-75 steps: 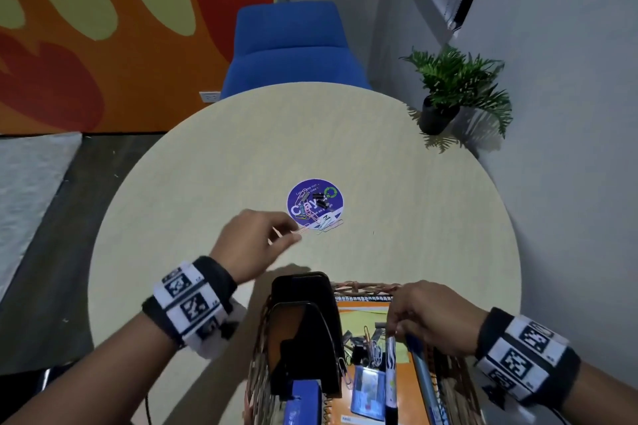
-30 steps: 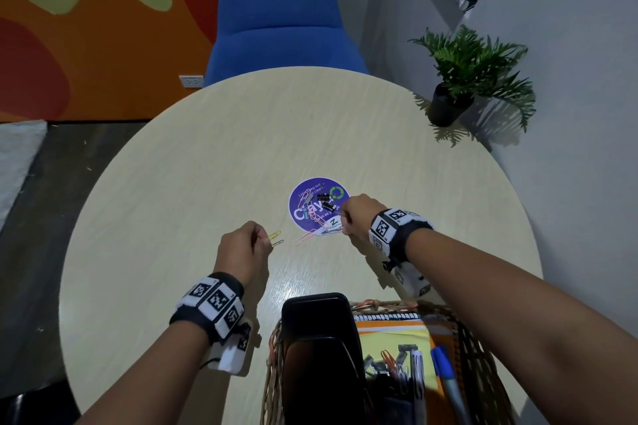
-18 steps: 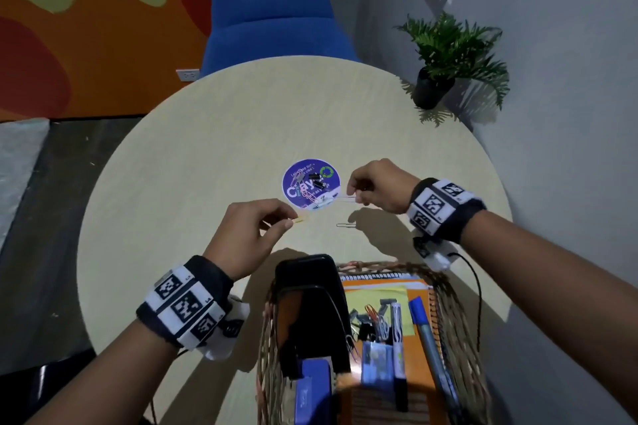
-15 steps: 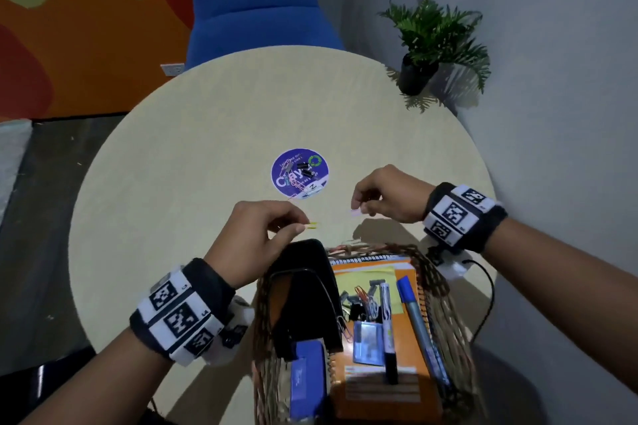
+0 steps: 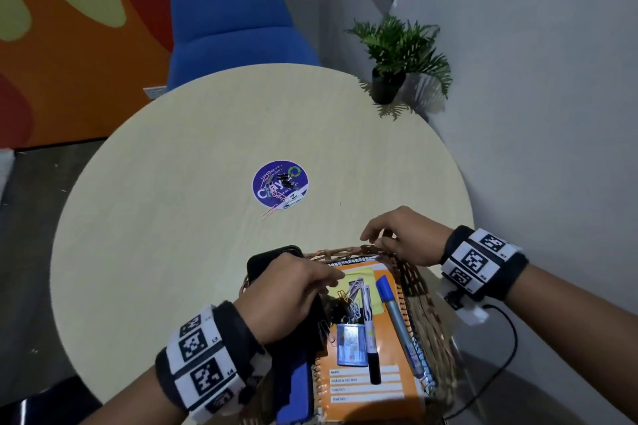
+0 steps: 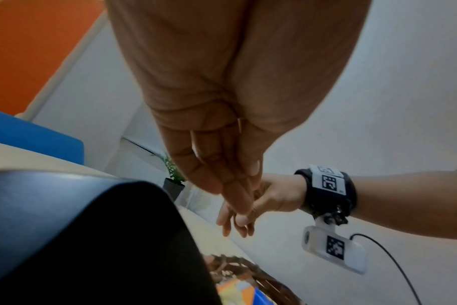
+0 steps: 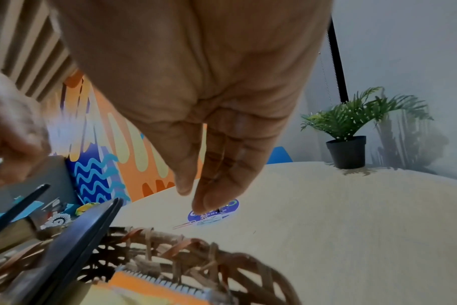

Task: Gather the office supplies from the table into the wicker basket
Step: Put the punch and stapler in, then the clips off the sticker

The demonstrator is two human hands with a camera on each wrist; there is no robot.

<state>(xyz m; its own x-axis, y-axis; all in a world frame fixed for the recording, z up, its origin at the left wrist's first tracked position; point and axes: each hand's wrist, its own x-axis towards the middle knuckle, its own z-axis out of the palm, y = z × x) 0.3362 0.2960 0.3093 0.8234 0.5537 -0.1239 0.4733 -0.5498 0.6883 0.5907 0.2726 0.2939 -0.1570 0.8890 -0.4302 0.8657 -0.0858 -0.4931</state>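
The wicker basket stands at the table's near edge, holding an orange notebook, a blue marker, a black marker, a pile of paper clips and a black case. My left hand hovers over the basket with straight fingers and nothing in them. My right hand hangs over the far rim, fingers relaxed and pointing down, empty. Farther out, a purple round disc carries black binder clips, with pink paper clips at its near edge.
A potted plant stands at the table's far right by the grey wall. A blue chair sits behind the round table. A cable hangs from my right wrist.
Both hands came back from the purple disc to the basket. The left hand no longer pinches the yellow clip and the right no longer pinches the pink one; their fingers have opened.
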